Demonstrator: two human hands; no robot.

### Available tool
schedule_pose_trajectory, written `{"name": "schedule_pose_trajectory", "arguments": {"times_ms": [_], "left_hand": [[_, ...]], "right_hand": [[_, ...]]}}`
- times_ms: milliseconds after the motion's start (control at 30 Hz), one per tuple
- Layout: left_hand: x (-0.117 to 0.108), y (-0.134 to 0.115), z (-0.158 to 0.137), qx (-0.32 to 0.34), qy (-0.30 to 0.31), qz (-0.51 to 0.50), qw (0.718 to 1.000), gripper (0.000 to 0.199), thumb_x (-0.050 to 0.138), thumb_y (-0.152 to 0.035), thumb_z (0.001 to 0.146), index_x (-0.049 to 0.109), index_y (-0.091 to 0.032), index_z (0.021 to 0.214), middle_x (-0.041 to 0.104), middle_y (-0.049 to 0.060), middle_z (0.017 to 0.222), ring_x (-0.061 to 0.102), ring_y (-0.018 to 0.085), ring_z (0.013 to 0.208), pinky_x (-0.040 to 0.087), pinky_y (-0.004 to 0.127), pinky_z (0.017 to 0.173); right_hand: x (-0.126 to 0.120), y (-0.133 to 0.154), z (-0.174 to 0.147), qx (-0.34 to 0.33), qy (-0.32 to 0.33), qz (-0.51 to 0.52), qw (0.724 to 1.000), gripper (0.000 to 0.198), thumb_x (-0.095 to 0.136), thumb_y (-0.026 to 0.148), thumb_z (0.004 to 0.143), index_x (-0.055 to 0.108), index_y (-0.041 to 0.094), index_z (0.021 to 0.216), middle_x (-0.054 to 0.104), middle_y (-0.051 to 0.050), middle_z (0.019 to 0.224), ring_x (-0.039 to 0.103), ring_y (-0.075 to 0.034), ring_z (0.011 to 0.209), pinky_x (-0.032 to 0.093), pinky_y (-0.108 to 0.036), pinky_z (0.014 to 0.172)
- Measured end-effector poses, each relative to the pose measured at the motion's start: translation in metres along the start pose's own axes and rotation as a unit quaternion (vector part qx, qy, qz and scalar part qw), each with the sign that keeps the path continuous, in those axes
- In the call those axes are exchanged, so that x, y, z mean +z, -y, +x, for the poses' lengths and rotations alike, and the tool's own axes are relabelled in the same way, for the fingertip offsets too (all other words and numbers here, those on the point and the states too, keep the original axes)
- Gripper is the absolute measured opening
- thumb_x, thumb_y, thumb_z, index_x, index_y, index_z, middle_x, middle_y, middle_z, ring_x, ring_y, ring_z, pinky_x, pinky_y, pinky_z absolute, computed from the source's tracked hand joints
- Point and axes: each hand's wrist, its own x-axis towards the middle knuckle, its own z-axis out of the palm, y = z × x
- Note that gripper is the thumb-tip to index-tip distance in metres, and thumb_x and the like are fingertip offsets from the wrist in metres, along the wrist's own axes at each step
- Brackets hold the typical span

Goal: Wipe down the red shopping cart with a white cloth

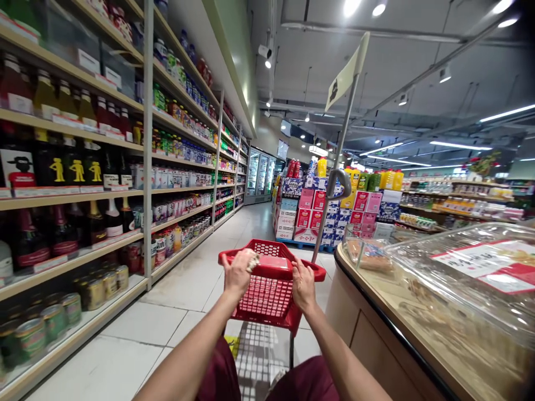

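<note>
A red plastic shopping cart stands right in front of me, its basket walls made of mesh. My left hand is closed over the left part of its red handle. A small pale, crumpled thing shows by the fingers of that hand; its kind is unclear. On the right part of the handle, my right hand is closed too, fingers curled over the bar. A grey pole with a pale flag rises from the cart's right side.
Shelves of bottles and cans line the left side. Close on the right is a wooden counter with clear plastic covers. Stacked drink boxes stand ahead. A tiled aisle leads to glass-door fridges.
</note>
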Motion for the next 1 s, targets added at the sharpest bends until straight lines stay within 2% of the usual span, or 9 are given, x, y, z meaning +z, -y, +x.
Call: {"name": "schedule_pose_trajectory", "arguments": {"times_ms": [67,233,400,433,600,767,833,933,1000], "left_hand": [[0.002,-0.001,0.000,-0.030,-0.009,0.007,0.999,0.044,0.031,-0.012,0.080,0.051,-0.031,0.113,0.053,0.000,0.124,0.044,0.019,0.118,0.006,0.060,0.105],[0.014,-0.027,-0.002,0.148,0.034,-0.019,0.988,0.037,0.038,-0.018,0.081,0.053,-0.033,0.111,0.050,-0.001,0.128,0.041,0.018,0.121,0.006,0.055,0.107],[-0.001,-0.013,0.008,-0.054,0.003,-0.018,0.998,0.043,0.030,-0.010,0.080,0.055,-0.030,0.108,0.056,0.002,0.121,0.048,0.019,0.113,0.006,0.062,0.103],[-0.001,-0.015,0.009,-0.059,0.008,-0.024,0.998,0.042,0.030,-0.010,0.079,0.056,-0.030,0.106,0.057,0.002,0.120,0.048,0.019,0.113,0.007,0.062,0.103],[0.006,-0.035,0.007,0.106,0.060,-0.071,0.990,0.039,0.033,-0.016,0.081,0.055,-0.032,0.108,0.053,-0.002,0.125,0.043,0.018,0.119,0.006,0.056,0.107],[-0.006,-0.013,0.006,-0.021,0.015,-0.020,0.999,0.041,0.031,-0.013,0.081,0.054,-0.029,0.111,0.057,0.001,0.121,0.045,0.019,0.117,0.006,0.058,0.105],[-0.004,-0.014,0.003,0.008,0.017,-0.015,1.000,0.042,0.031,-0.012,0.081,0.053,-0.029,0.112,0.055,0.002,0.123,0.043,0.018,0.119,0.007,0.057,0.106],[0.003,-0.016,-0.006,0.120,0.042,-0.022,0.992,0.041,0.034,-0.014,0.081,0.052,-0.031,0.114,0.050,0.000,0.128,0.040,0.017,0.122,0.008,0.053,0.108],[0.001,-0.004,-0.010,0.115,0.035,-0.013,0.993,0.042,0.035,-0.014,0.081,0.051,-0.031,0.115,0.049,0.000,0.128,0.040,0.017,0.122,0.006,0.053,0.108]], "right_hand": [[-0.001,0.001,0.000,0.001,-0.002,0.002,1.000,0.049,0.016,0.035,0.091,0.043,0.014,0.126,0.057,-0.011,0.116,0.050,-0.020,0.109,0.024,-0.045,0.100],[-0.009,-0.002,0.002,0.023,0.001,0.012,1.000,0.050,0.017,0.037,0.091,0.039,0.013,0.128,0.062,-0.011,0.108,0.053,-0.020,0.104,0.028,-0.043,0.097],[-0.011,-0.003,0.000,0.047,-0.011,0.001,0.999,0.055,0.015,0.042,0.090,0.046,0.009,0.123,0.059,-0.013,0.113,0.049,-0.023,0.108,0.018,-0.046,0.102],[-0.010,-0.001,0.000,0.043,-0.009,0.001,0.999,0.055,0.014,0.042,0.090,0.046,0.009,0.122,0.058,-0.013,0.114,0.049,-0.023,0.109,0.016,-0.047,0.102],[-0.012,-0.006,-0.002,0.036,-0.005,-0.018,0.999,0.053,0.015,0.041,0.091,0.045,0.013,0.123,0.059,-0.012,0.112,0.052,-0.022,0.105,0.015,-0.050,0.101],[-0.017,-0.015,-0.006,0.058,-0.041,-0.051,0.996,0.052,0.018,0.042,0.090,0.045,0.013,0.123,0.059,-0.013,0.112,0.049,-0.024,0.108,0.015,-0.051,0.101],[-0.012,-0.006,-0.005,0.026,-0.024,-0.050,0.998,0.051,0.018,0.041,0.090,0.047,0.013,0.122,0.057,-0.012,0.115,0.049,-0.023,0.109,0.016,-0.050,0.101],[-0.005,0.009,-0.003,-0.016,0.015,-0.051,0.998,0.048,0.020,0.039,0.091,0.048,0.015,0.121,0.056,-0.010,0.119,0.046,-0.022,0.113,0.016,-0.050,0.102],[-0.005,0.013,-0.002,-0.014,0.025,-0.061,0.998,0.047,0.020,0.038,0.091,0.050,0.015,0.119,0.056,-0.009,0.118,0.045,-0.022,0.115,0.015,-0.050,0.102]]}}
